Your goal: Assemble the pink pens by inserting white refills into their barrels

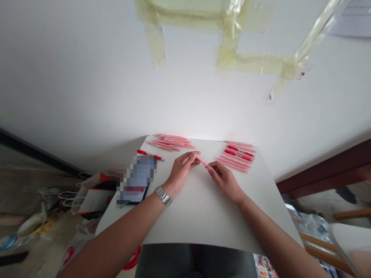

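Between my two hands, over the middle of the white table, a pink pen [203,160] slants down to the right. My left hand [184,166], with a metal watch on its wrist, pinches the upper left end. At the lower right end, the fingers of my right hand [222,175] are closed on the same pen. Beyond my left hand lies a loose pile of pink pens [171,142]. To the right of my right hand, several pink pens [236,166] lie side by side, with red pens [239,155] among them.
A single red pen [150,155] lies at the table's left edge, above a phone-like device [136,185] that is partly pixelated. A white wall with tape strips [188,17] rises behind the table [199,216]. Bags [95,193] stand on the floor at left, a chair [350,239] at right.
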Action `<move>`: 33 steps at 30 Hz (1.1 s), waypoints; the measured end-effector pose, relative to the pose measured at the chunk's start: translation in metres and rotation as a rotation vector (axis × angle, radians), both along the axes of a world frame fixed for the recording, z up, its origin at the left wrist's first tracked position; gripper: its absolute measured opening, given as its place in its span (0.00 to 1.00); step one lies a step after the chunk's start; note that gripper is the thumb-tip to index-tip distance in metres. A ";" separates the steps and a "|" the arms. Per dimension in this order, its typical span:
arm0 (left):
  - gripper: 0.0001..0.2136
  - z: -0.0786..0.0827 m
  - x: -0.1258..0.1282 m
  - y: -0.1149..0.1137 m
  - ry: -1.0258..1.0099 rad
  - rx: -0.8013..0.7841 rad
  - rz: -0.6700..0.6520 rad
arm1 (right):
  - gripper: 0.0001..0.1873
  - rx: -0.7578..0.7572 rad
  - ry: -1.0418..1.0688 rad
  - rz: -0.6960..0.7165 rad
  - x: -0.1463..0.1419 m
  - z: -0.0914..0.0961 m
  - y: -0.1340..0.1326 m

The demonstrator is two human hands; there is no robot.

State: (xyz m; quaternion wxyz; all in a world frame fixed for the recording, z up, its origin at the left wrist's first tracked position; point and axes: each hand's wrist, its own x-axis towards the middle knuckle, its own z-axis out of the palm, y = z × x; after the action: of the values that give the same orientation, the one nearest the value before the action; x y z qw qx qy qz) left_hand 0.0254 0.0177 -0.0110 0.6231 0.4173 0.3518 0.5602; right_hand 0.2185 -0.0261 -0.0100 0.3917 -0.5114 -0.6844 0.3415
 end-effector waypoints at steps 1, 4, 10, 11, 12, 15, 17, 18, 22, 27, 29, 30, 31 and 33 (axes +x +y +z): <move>0.17 0.000 0.000 0.000 0.000 0.001 -0.003 | 0.20 0.000 0.000 -0.001 0.000 0.000 0.000; 0.17 0.001 0.000 0.000 -0.006 0.001 -0.009 | 0.19 -0.002 -0.003 -0.003 0.000 0.001 -0.001; 0.17 0.002 0.000 -0.001 -0.002 -0.001 -0.006 | 0.20 -0.011 0.008 0.005 0.000 0.001 -0.001; 0.17 0.002 0.000 -0.001 -0.001 -0.001 -0.008 | 0.20 -0.010 0.011 0.005 0.000 0.001 -0.001; 0.17 0.001 0.000 -0.001 -0.001 -0.001 -0.008 | 0.20 -0.010 0.012 0.004 0.000 0.001 -0.001; 0.17 0.001 0.000 -0.001 -0.003 0.005 -0.002 | 0.20 -0.010 0.005 0.001 0.000 0.001 -0.001; 0.16 0.000 0.000 -0.001 -0.002 0.012 0.004 | 0.20 -0.012 0.000 0.000 0.000 0.001 -0.001; 0.16 0.000 0.000 -0.001 -0.001 0.014 0.003 | 0.20 -0.013 0.000 0.001 0.000 0.001 -0.001; 0.16 0.000 0.000 0.000 -0.006 0.006 -0.006 | 0.20 -0.020 0.008 0.005 0.000 0.001 -0.001; 0.17 -0.001 0.000 0.000 -0.002 0.004 -0.004 | 0.19 -0.025 0.000 -0.001 -0.001 0.001 -0.001; 0.17 -0.001 0.000 0.000 -0.002 0.009 -0.002 | 0.18 -0.023 -0.005 -0.003 0.000 0.002 -0.001; 0.17 -0.001 0.000 0.000 -0.004 0.009 -0.001 | 0.18 -0.023 -0.007 -0.004 -0.001 0.002 -0.001; 0.16 0.000 0.000 0.000 -0.005 0.008 0.000 | 0.18 -0.023 -0.009 -0.005 -0.001 0.002 -0.001; 0.16 0.000 0.000 0.000 -0.006 0.005 0.000 | 0.18 -0.026 -0.010 -0.002 -0.001 0.002 -0.001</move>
State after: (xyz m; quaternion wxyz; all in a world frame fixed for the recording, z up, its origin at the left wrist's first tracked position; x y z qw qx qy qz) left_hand 0.0256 0.0176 -0.0109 0.6232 0.4173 0.3487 0.5621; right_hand 0.2178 -0.0268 -0.0082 0.3818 -0.5190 -0.6813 0.3474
